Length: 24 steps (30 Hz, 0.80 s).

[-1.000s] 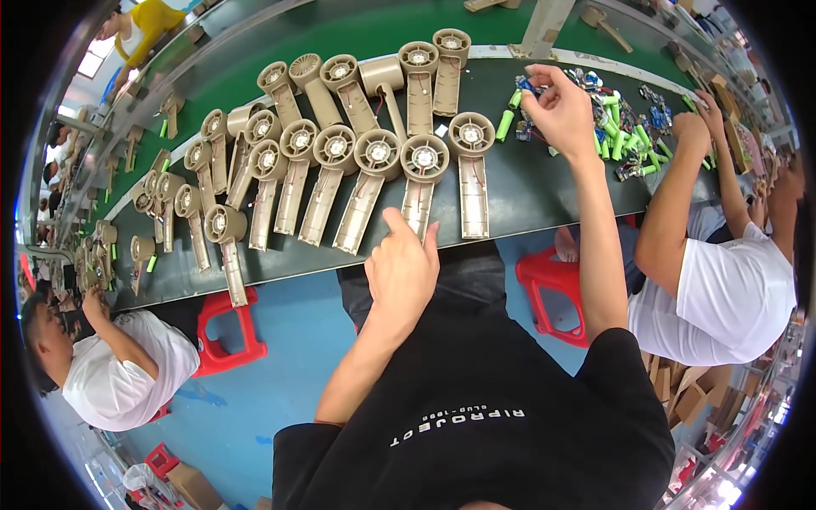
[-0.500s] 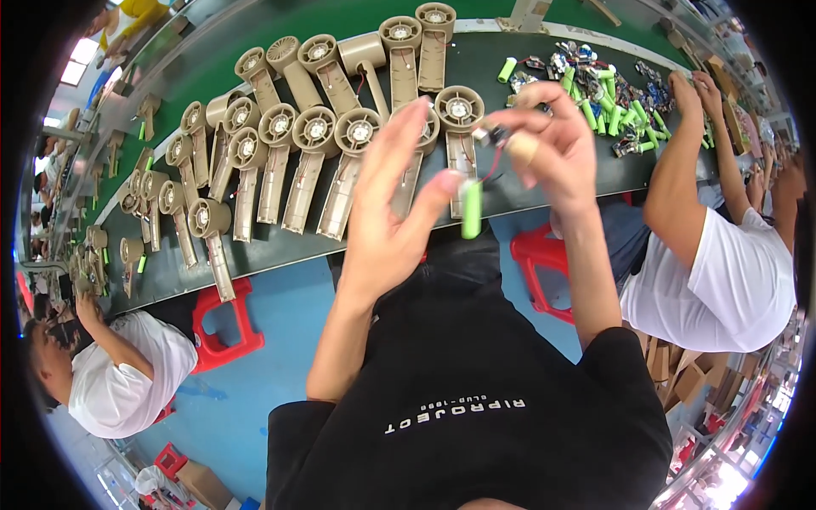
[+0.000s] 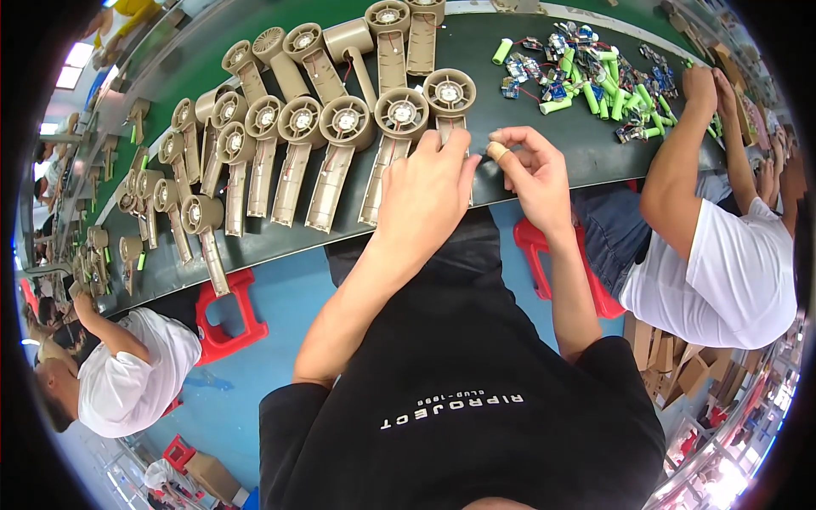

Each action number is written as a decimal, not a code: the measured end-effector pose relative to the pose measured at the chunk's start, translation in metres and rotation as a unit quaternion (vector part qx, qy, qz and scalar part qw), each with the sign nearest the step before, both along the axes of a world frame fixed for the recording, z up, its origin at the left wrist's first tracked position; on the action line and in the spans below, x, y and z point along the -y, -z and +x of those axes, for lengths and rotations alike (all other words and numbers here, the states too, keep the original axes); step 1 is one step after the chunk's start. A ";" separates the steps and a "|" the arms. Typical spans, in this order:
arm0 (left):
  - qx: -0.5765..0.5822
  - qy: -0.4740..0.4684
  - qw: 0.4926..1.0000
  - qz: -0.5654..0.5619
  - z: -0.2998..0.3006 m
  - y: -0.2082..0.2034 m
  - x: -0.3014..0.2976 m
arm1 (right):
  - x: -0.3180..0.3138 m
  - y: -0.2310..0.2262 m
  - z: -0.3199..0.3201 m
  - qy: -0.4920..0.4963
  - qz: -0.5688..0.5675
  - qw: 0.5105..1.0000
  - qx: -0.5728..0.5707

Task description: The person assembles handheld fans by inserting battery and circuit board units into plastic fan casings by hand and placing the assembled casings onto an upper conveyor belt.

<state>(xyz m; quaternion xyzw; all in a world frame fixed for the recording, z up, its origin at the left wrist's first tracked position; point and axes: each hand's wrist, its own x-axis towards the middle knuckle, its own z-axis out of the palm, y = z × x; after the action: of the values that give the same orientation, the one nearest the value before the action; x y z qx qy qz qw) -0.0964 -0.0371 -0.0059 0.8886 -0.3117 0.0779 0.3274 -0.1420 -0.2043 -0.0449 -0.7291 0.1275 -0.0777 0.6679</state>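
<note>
My left hand (image 3: 429, 187) is closed, knuckles up, over the handle of the beige fan housing (image 3: 450, 92) at the right end of the front row. Its fingers and thumb hide most of that handle and whatever they grip. Just to the right, my right hand (image 3: 537, 174) pinches a small dark part (image 3: 487, 156) between thumb and fingertips, close to the left thumb. A beige wrap (image 3: 498, 151) covers one of its fingertips. The green battery cell seen earlier is out of sight. Another open fan housing (image 3: 401, 113) lies beside my left hand.
Rows of beige fan housings (image 3: 299, 121) cover the dark bench (image 3: 510, 183) to the left. Green battery cells with wired circuit boards (image 3: 595, 81) are heaped at the right. Co-workers in white shirts sit on both sides, near red stools (image 3: 228, 319).
My left hand has come down and right onto the fan housing's handle, turning knuckles up. My right hand has lowered beside it. The dangling green battery cell has gone from view.
</note>
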 end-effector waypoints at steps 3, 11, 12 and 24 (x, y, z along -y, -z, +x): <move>0.011 -0.025 0.995 0.093 0.004 0.007 0.007 | -0.004 0.002 0.003 -0.007 0.014 1.000 0.007; -0.260 -0.115 0.936 -0.208 0.020 0.011 0.006 | -0.019 0.009 0.028 -0.017 -0.184 0.965 0.185; -0.262 -0.109 0.926 -0.248 0.021 0.014 0.005 | -0.020 0.014 0.032 -0.011 -0.210 0.949 0.234; -0.233 -0.061 0.950 -0.200 0.002 0.017 -0.013 | -0.018 0.016 0.036 0.001 -0.300 0.906 0.298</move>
<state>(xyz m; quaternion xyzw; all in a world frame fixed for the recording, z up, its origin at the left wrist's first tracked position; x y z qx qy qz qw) -0.0948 -0.0241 -0.0224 0.8158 -0.1495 -0.0510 0.5564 -0.1064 -0.1864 -0.0606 -0.8380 -0.1063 -0.3263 0.4242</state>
